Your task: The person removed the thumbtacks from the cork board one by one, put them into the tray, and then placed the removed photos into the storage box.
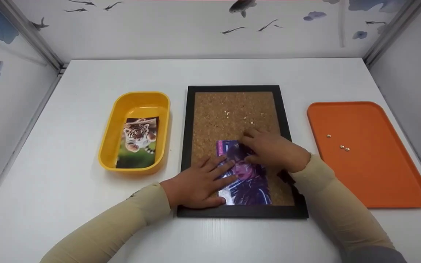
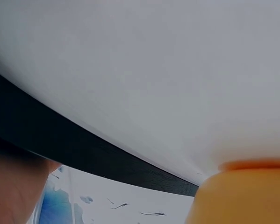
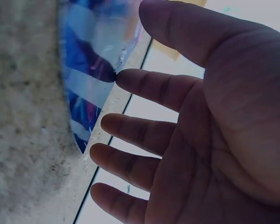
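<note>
A glossy purple-and-pink picture card (image 1: 247, 188) lies on the cork board (image 1: 210, 106) with the black frame. My left hand (image 1: 197, 184) rests flat on the card's left part, fingers spread. At the upper right of the card, my right hand (image 1: 272, 148) touches it. In the right wrist view the right hand (image 3: 191, 140) has its fingers extended, and the index fingertip meets the card (image 3: 81, 77); the thumb stands apart. The left wrist view shows only a patch of skin beside the board's dark edge (image 2: 83, 144); the left fingers are hidden there.
Left of the board, a yellow tub (image 1: 104, 153) holds a tiger cub picture (image 1: 137, 146). On the right, an orange tray (image 1: 375, 164) bears small round shiny pieces (image 1: 342, 147). Several tiny pale pieces (image 1: 227, 114) dot the upper cork. Printed panels enclose the white table (image 1: 64, 153).
</note>
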{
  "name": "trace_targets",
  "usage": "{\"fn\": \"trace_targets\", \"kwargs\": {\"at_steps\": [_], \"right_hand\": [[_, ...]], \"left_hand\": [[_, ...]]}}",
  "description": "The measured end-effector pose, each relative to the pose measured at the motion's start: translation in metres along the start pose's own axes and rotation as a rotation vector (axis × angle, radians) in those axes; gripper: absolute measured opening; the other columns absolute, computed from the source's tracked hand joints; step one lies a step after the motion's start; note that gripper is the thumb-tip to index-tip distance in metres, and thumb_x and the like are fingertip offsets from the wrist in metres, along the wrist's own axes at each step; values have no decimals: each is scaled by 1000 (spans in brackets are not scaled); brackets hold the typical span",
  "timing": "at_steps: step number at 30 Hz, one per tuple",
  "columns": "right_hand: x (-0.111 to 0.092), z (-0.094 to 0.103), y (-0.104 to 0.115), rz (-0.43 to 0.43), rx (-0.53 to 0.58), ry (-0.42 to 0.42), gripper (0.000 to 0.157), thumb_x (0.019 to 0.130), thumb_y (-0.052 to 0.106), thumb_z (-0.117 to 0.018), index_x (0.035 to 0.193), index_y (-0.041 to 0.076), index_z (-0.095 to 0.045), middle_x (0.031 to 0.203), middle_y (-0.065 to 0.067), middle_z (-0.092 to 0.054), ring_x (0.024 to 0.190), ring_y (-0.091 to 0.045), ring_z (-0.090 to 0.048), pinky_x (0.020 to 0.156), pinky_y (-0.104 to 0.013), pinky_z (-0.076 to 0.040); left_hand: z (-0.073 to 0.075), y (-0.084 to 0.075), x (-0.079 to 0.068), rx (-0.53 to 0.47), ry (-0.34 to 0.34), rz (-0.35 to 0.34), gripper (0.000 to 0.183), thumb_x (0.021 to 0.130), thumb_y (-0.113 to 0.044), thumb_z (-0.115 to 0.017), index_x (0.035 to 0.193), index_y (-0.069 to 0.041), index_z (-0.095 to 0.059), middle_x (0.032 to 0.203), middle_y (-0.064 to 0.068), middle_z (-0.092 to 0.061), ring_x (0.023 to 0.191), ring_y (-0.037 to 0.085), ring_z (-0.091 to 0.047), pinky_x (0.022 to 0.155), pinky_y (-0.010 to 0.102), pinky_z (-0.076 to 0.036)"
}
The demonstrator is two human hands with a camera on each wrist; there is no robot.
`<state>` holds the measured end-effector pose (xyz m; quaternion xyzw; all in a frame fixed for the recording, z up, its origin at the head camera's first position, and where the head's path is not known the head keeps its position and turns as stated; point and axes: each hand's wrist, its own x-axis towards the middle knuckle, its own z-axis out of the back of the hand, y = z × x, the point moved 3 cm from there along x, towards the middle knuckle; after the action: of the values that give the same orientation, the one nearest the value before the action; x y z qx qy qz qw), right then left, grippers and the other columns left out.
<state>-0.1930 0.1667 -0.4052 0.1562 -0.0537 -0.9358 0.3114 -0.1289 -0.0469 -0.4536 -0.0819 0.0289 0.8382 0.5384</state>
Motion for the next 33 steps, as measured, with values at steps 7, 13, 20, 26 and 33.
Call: {"fn": "trace_targets", "kwargs": {"at_steps": [7,13,20,26,33], "right_hand": [[1,-1,1,20,-3,-29,56,95,39,-67,141,10,-55,138,-11,-54,129,-32,-49,108,-51,-39],[1,-2,2,35,-7,-50,52,95,38,-67,138,10,-58,126,-7,-59,115,-25,-57,102,-47,-46],[-3,-1,1,14,15,-55,54,94,40,-68,139,10,-57,125,-7,-59,113,-25,-58,100,-47,-48],[-6,1,-2,12,46,-79,53,94,38,-69,135,7,-57,123,-9,-60,109,-27,-61,98,-47,-49],[-8,1,-12,-52,115,-73,55,94,40,-68,136,8,-55,121,-10,-63,104,-26,-63,96,-47,-50]], "left_hand": [[1,0,0,-33,19,9,70,100,-66,-14,160,-31,-6,167,3,4,151,28,8,118,55,-4],[1,-1,0,2,-4,0,70,101,-64,-14,161,-29,-10,167,5,0,152,30,3,118,56,-8],[1,-1,0,28,-18,-6,69,102,-63,-15,161,-28,-13,167,6,-1,152,31,1,119,55,-8],[4,-2,-2,31,-29,-5,69,102,-63,-17,161,-27,-16,167,7,-4,151,32,-3,119,55,-11],[4,-2,-1,22,-17,2,69,102,-63,-16,161,-27,-16,167,6,-3,152,31,-2,119,55,-11]]}}
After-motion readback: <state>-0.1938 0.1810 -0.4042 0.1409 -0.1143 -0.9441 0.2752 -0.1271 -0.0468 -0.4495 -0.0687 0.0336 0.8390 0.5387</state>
